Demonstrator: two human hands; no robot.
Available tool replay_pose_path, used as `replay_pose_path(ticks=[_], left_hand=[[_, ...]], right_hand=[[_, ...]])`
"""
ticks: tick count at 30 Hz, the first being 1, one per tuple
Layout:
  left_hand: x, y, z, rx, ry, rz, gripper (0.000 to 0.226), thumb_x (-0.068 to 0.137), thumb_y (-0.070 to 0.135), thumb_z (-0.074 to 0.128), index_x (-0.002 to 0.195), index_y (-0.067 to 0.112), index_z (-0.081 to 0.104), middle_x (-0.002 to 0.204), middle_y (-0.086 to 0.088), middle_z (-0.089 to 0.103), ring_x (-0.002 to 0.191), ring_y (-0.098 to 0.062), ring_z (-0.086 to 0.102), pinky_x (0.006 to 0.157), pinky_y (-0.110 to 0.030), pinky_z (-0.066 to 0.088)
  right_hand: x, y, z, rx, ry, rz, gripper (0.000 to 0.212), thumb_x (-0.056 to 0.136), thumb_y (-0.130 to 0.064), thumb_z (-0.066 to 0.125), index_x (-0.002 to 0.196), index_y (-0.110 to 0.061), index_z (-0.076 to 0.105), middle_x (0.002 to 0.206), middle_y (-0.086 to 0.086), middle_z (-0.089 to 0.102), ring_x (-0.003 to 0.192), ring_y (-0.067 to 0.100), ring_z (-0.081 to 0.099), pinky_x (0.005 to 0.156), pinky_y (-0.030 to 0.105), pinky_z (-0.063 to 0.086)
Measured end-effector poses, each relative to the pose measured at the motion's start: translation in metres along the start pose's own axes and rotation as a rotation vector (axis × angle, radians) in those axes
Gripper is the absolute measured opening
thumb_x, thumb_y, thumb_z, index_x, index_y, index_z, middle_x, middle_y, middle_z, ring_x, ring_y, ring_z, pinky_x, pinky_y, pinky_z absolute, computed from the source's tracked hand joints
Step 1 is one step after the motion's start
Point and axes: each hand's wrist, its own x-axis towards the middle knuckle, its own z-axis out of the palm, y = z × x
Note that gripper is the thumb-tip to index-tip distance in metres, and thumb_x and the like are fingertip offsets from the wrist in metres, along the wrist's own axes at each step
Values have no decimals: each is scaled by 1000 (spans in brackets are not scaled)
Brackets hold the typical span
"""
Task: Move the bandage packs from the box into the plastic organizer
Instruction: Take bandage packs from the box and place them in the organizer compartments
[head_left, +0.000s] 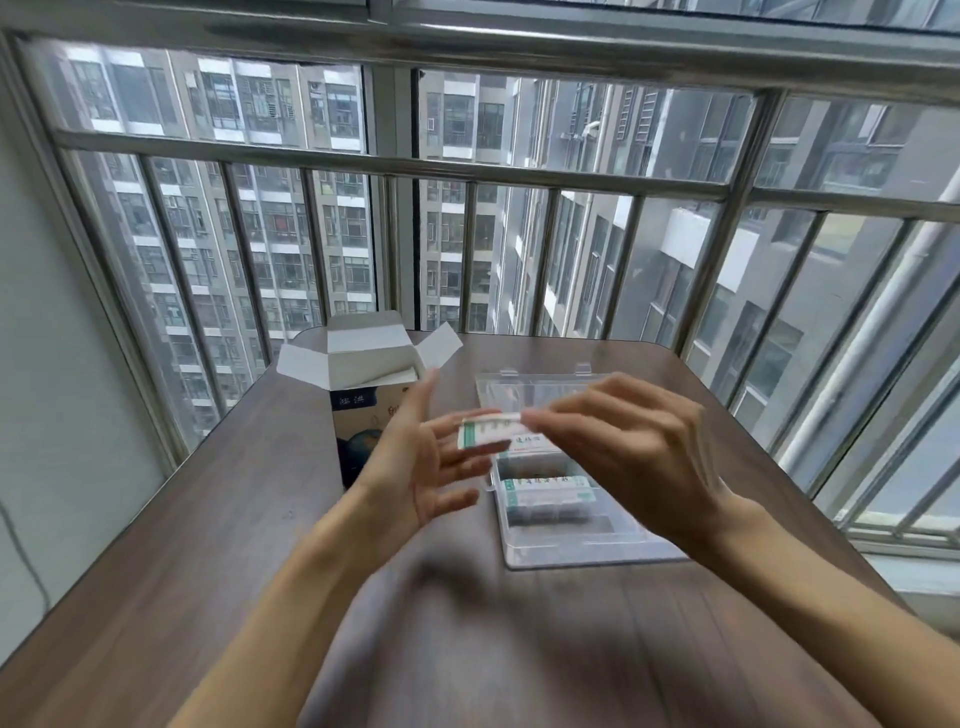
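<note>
Just under the pinching right hand (623, 447), the organizer (566, 540) is clear, glossy plastic. The bandage pack (485, 431) between the fingers looks like smooth printed paper. Left of the grip, the box (363, 395) is matt cardboard. The table (208, 519) beneath shows dark wood grain.

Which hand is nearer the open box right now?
Left. The left hand is just in front of the box, overlapping its right edge; the right hand is further right, over the organizer.
</note>
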Motion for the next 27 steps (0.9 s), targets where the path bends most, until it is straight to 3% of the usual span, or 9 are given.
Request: replay_pose_path(ticks=[2, 5, 11, 13, 15, 18, 19, 22, 27], left_hand=[[-4, 3, -2, 20, -71, -23, 43, 84, 42, 55, 110, 10, 67, 75, 2, 68, 55, -2, 59, 44, -15, 47], [-4, 2, -4, 112, -84, 38, 29, 86, 16, 62, 113, 9, 67, 80, 2, 72, 60, -1, 64, 49, -14, 50], [-3, -3, -4, 225, -102, 136, 29, 85, 17, 63, 114, 14, 65, 99, -5, 74, 85, -12, 71, 64, -19, 56], [-1, -5, -4, 279, -50, 204, 26, 87, 10, 63, 112, 12, 66, 96, -4, 75, 83, -11, 71, 64, -17, 54], [1, -6, -1, 307, -6, 251, 22, 87, 8, 64, 108, 14, 67, 91, -2, 76, 79, -10, 72, 62, -17, 54], [6, -7, 5, 375, 3, 304, 20, 88, 8, 65, 105, 18, 67, 89, 2, 76, 78, -10, 72, 62, -17, 55], [9, -7, 6, 426, 8, 324, 20, 88, 10, 65, 105, 20, 67, 89, 3, 76, 78, -9, 72, 61, -16, 53], [18, -8, 8, 577, -2, 341, 19, 86, 14, 68, 103, 23, 67, 86, 6, 75, 78, -4, 70, 58, -13, 48], [28, -6, 4, 1100, 79, 378, 10, 81, 33, 74, 90, 35, 73, 83, 20, 71, 78, 5, 64, 73, -26, 51]], right_hand=[[-2, 5, -3, -72, -19, -145, 13, 90, -15, 65, 95, -17, 77, 83, 0, 71, 67, 21, 61, 50, 32, 48], [-8, 10, -1, -79, -60, -181, 16, 91, -13, 62, 97, -17, 76, 86, 1, 70, 74, 21, 58, 55, 31, 48], [-19, 16, 2, -79, -159, -183, 19, 90, -12, 60, 105, -19, 71, 96, 4, 69, 88, 21, 52, 63, 34, 51], [-19, 14, 6, -22, -236, -30, 43, 84, 2, 57, 120, -22, 60, 114, 6, 64, 101, 21, 53, 80, 35, 51], [-14, 10, 8, 232, -260, 400, 57, 85, 13, 47, 130, -22, 51, 123, 2, 59, 108, 17, 55, 92, 32, 49], [2, 2, 5, 900, -358, 1077, 29, 101, -10, 37, 122, -23, 52, 117, 4, 60, 102, 15, 58, 83, 25, 52], [3, 3, 5, 1012, -414, 1171, 23, 100, -15, 40, 116, -20, 56, 109, 5, 63, 97, 15, 60, 77, 23, 53], [-3, 4, 3, 940, -456, 1099, 17, 90, -10, 60, 104, -17, 67, 94, 7, 70, 76, 9, 66, 62, 14, 50], [-14, 9, 10, 578, -574, 908, 16, 83, -10, 67, 94, -18, 75, 76, -3, 69, 68, 11, 64, 65, 23, 54]])
